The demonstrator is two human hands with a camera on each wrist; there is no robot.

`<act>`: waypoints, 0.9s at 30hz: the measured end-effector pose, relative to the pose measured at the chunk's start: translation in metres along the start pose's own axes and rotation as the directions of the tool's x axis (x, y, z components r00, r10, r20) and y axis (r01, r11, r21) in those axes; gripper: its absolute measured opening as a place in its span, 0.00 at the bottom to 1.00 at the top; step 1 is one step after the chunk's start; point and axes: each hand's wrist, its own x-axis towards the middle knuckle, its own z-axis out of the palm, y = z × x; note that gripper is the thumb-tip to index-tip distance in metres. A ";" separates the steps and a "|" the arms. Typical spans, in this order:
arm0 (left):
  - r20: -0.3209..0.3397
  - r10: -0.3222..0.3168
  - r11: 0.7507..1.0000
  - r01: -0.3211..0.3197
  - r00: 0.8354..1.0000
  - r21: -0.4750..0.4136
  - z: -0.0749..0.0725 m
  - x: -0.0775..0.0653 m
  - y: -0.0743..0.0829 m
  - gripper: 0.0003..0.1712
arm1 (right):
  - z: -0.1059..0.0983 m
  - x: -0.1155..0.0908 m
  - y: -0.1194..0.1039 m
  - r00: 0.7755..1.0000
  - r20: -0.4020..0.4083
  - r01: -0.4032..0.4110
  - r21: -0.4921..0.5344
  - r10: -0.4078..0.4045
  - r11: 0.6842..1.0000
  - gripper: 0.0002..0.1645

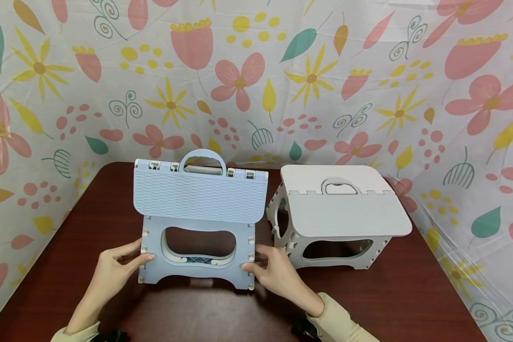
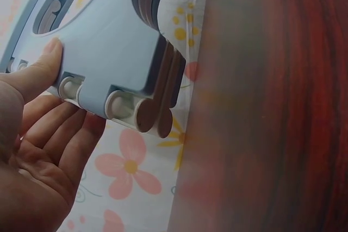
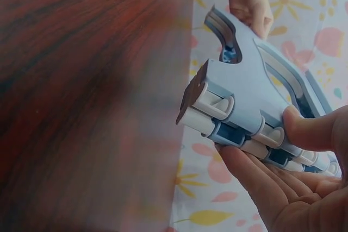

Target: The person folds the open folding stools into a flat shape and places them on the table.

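A light blue folding step stool [image 1: 201, 197] stands upright at the centre-left in the head view, its legs folded together and its textured top tilted toward me. An arched carry handle [image 1: 203, 153] sticks up from its upper edge. My left hand [image 1: 115, 271] pinches the lower left edge of the leg panel, thumb in front and fingers behind. On the opposite edge my right hand [image 1: 279, 271] grips likewise. Hinge knuckles [image 3: 272, 134] show along the side in the right wrist view. Whether the feet touch the table I cannot tell.
To the right stands an unfolded off-white step stool [image 1: 346, 213], close beside my right hand. Both stools are over a dark red-brown wooden table [image 1: 188, 318]. A floral-patterned sheet [image 1: 239, 61] hangs behind and at the sides.
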 end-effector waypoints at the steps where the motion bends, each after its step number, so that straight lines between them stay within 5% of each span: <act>1: 0.001 -0.002 1.000 0.002 1.000 0.001 0.000 0.000 0.000 0.24 | 0.000 0.000 0.000 1.000 0.001 -0.004 0.001 0.004 1.000 0.14; 27: 0.028 -0.058 0.998 0.058 0.998 0.005 0.001 -0.003 0.000 0.24 | 0.003 0.001 0.006 0.999 0.029 -0.028 0.033 0.027 0.999 0.13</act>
